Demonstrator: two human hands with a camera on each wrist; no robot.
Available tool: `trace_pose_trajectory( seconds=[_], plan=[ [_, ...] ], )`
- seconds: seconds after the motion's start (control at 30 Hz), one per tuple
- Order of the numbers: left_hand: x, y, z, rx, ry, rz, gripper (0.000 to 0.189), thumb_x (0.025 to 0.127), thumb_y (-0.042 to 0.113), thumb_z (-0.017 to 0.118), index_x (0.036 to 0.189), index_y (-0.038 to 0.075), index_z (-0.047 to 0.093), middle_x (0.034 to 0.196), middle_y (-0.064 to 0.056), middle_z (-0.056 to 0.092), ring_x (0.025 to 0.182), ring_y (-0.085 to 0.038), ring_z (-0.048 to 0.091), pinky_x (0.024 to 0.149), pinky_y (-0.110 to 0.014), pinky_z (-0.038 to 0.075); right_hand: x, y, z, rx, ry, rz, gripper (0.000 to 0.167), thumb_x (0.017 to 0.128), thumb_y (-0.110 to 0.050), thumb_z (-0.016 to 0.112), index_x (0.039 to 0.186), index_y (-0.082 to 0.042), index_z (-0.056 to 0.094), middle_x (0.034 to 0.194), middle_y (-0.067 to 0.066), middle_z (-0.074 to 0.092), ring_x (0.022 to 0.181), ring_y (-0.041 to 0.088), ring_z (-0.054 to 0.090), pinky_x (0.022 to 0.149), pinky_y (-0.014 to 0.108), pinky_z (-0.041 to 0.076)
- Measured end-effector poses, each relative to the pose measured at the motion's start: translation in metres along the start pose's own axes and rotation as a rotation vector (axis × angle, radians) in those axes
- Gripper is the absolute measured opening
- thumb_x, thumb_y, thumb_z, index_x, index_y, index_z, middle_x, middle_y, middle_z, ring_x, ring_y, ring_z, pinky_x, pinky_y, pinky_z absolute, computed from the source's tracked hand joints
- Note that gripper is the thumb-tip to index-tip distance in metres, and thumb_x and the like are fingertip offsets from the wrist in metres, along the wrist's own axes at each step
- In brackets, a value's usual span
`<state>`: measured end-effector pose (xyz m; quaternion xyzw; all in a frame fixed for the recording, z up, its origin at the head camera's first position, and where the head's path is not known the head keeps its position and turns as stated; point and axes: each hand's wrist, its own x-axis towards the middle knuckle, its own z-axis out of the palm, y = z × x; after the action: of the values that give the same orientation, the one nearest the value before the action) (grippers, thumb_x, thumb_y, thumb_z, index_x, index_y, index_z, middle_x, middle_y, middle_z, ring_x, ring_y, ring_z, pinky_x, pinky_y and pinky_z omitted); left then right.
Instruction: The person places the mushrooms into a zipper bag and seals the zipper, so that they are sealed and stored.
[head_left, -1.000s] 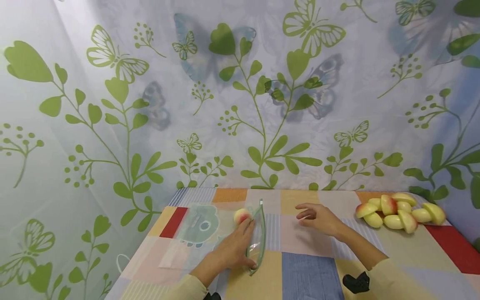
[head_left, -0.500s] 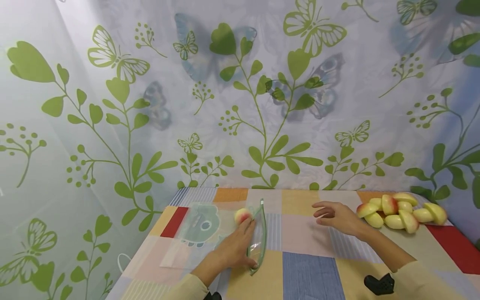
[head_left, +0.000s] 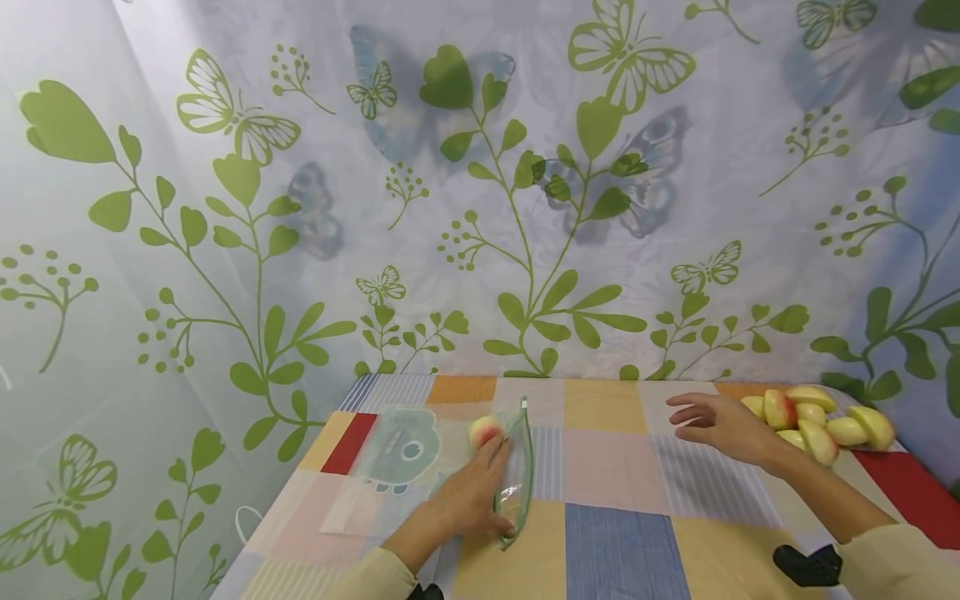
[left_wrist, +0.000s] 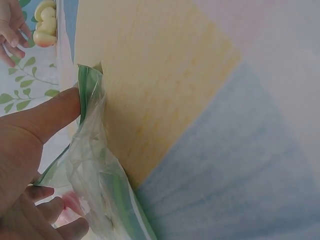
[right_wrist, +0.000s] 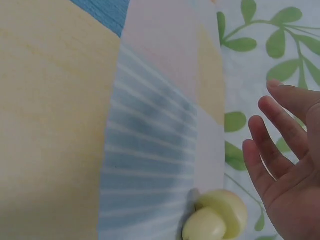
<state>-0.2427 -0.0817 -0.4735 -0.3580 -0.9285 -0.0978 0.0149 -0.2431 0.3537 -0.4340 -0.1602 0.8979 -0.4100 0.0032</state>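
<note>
A clear zip bag [head_left: 411,451] with a dinosaur print and green zip edging lies flat at the left. My left hand [head_left: 468,496] rests at its mouth, thumb and fingers spread. In the left wrist view the thumb presses against the green zip strip [left_wrist: 90,92], and the mouth gapes. A yellow-and-red rounded fruit piece [head_left: 486,432] shows just beyond the left fingertips, seemingly inside the bag. My right hand [head_left: 723,425] hovers over the table with loosely bent fingers, holding nothing. Just right of it sits a pile of yellow-and-red fruit pieces [head_left: 847,431], partly hidden by the hand.
A patchwork cloth [head_left: 617,546] covers the table. Behind it hangs a curtain [head_left: 525,208] printed with leaves and butterflies. A thin white loop [head_left: 242,525] shows by the table's left edge.
My right hand has moved right, from the middle of the table to the fruit pile, and now covers part of it. The left hand and the bag have stayed put.
</note>
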Motion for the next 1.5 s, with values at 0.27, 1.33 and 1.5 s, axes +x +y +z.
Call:
trace_pose_trajectory(
  seconds=[0.27, 1.33, 1.5],
  plan=[
    [0.000, -0.001, 0.002, 0.011, 0.011, 0.014, 0.126, 0.068, 0.042, 0.098, 0.158, -0.008, 0.026, 0.162, -0.025, 0.028, 0.147, -0.034, 0.036, 0.117, -0.039, 0.035, -0.016, 0.012, -0.030, -0.061, 0.083, -0.043, 0.056, 0.096, -0.012, 0.075, 0.140, 0.014, 0.052, 0.117, 0.023, 0.070, 0.101, 0.025, 0.072, 0.074, 0.030, 0.060],
    [0.000, -0.002, 0.003, -0.005, 0.009, 0.002, 0.126, 0.068, 0.042, 0.098, 0.159, -0.006, 0.026, 0.162, -0.022, 0.029, 0.147, -0.032, 0.036, 0.116, -0.037, 0.036, -0.076, 0.088, -0.102, -0.339, 0.248, 0.267, 0.064, 0.098, -0.027, 0.073, 0.128, 0.024, 0.049, 0.125, 0.049, 0.051, 0.110, 0.066, 0.052, 0.070, 0.045, 0.060],
    [0.001, -0.003, 0.002, -0.002, 0.009, -0.002, 0.126, 0.068, 0.042, 0.097, 0.159, -0.006, 0.025, 0.163, -0.022, 0.028, 0.147, -0.032, 0.036, 0.116, -0.037, 0.035, -0.082, 0.099, -0.100, -0.310, 0.231, 0.307, 0.071, 0.100, -0.034, 0.071, 0.133, 0.023, 0.044, 0.131, 0.052, 0.041, 0.111, 0.071, 0.047, 0.076, 0.061, 0.056]
  ],
)
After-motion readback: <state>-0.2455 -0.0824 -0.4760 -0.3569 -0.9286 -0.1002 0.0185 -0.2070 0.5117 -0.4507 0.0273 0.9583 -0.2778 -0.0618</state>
